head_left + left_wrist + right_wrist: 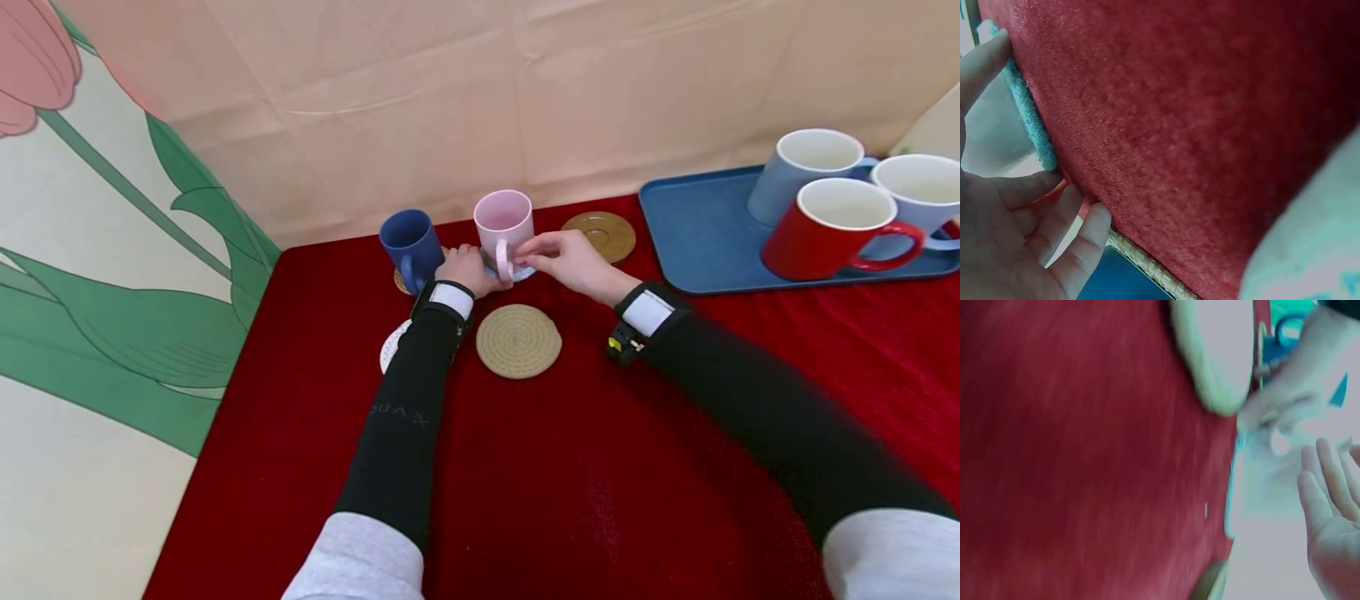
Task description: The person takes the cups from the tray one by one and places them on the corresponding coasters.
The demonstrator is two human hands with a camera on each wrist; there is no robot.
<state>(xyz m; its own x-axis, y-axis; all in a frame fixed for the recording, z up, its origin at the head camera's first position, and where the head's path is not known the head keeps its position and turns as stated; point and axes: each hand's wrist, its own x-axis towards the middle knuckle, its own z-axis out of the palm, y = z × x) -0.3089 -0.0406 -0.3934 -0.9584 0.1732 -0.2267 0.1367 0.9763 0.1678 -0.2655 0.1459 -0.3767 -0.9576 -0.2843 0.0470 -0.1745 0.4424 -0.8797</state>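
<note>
A pink mug stands on a light blue coaster near the back of the table, its handle toward me. My left hand is low at the mug's left side. In the left wrist view, its thumb and index finger hold the coaster's edge at two spots. To the right of the handle is my right hand, its fingertips close by it. The right wrist view shows that hand's fingers extended. A dark blue mug stands on a woven coaster just left of my left hand.
In front of the pink mug lies a round beige woven coaster. A white patterned coaster is partly under my left forearm. A wooden coaster lies behind my right hand. At right, a blue tray bears a red mug and pale blue mugs.
</note>
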